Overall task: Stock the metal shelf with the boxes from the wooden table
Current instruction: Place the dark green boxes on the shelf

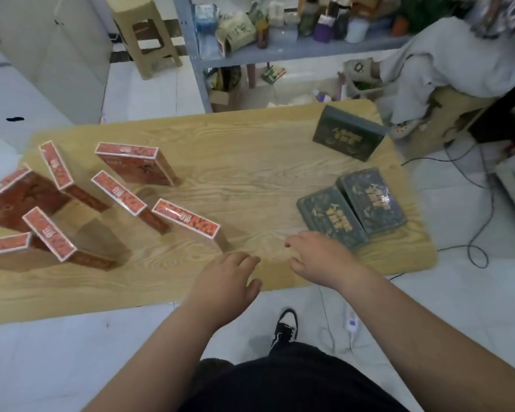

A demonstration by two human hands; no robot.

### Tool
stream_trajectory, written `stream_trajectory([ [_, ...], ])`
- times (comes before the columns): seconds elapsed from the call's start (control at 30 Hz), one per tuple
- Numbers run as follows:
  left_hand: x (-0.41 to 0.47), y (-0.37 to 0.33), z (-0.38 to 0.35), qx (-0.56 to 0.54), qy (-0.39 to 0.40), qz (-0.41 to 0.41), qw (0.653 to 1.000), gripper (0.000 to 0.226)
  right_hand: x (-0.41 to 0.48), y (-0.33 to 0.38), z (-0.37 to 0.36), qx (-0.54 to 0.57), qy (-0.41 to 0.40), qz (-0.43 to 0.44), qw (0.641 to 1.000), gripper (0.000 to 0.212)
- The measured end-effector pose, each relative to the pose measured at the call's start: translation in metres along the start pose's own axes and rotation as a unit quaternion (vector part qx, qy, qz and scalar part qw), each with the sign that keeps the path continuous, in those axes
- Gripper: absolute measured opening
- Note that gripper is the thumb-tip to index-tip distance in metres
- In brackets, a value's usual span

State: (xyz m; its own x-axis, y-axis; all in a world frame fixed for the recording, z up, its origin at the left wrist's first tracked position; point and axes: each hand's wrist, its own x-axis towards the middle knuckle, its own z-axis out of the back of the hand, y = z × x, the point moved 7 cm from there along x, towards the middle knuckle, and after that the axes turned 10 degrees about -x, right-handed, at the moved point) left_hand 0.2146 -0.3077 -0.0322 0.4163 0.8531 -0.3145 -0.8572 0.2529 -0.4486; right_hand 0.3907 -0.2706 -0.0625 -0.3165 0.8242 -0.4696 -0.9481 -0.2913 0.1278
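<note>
Noted above grained wooden table (250, 173): left hand (229, 281), right hand (318, 257), fingers loosely apart, gripping nothing. Glossy rectangular red boxes (125, 191) upright; dark-green boxes (372, 200) opposite.

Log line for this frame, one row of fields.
left hand: open, empty | right hand: open, near flat green boxes | red boxes: standing on wooden table | metal shelf: behind table

beige stool (149, 34) at 11 o'clock | white cabinet (57, 55) at 10 o'clock | black-and-white shoe (284, 325) at 6 o'clock | power strip (352, 322) just beside
</note>
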Motion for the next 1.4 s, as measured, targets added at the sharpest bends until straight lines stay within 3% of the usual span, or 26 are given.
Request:
stream_trajectory([
  [0.47,0.136,-0.036,-0.034,0.055,0.162,-0.119,0.978,0.052,-0.019,-0.106,-0.04,0.091,0.032,-0.225,0.97,0.036],
  [0.57,0.154,-0.041,-0.039,0.059,0.182,-0.132,0.973,0.053,-0.014,-0.117,-0.049,0.096,0.012,-0.264,0.96,0.046],
  [0.67,0.171,-0.048,-0.042,0.078,0.195,-0.129,0.969,0.052,-0.003,-0.126,-0.062,0.085,0.022,-0.287,0.954,0.071],
  [0.77,0.194,-0.056,-0.041,0.088,0.189,-0.116,0.971,0.052,0.004,-0.135,-0.075,0.092,0.033,-0.28,0.955,0.085],
  [1.07,0.282,-0.128,-0.061,0.098,0.143,-0.122,0.977,0.065,-0.019,-0.171,-0.091,0.054,-0.013,-0.185,0.981,0.08],
  [1.23,0.324,-0.182,-0.101,0.159,0.187,-0.148,0.958,0.069,-0.036,-0.203,-0.097,0.046,-0.019,-0.121,0.991,0.078],
  [1.4,0.337,-0.169,-0.112,0.159,0.202,-0.078,0.963,0.059,-0.048,-0.24,-0.101,0.048,-0.003,-0.086,0.995,0.079],
])
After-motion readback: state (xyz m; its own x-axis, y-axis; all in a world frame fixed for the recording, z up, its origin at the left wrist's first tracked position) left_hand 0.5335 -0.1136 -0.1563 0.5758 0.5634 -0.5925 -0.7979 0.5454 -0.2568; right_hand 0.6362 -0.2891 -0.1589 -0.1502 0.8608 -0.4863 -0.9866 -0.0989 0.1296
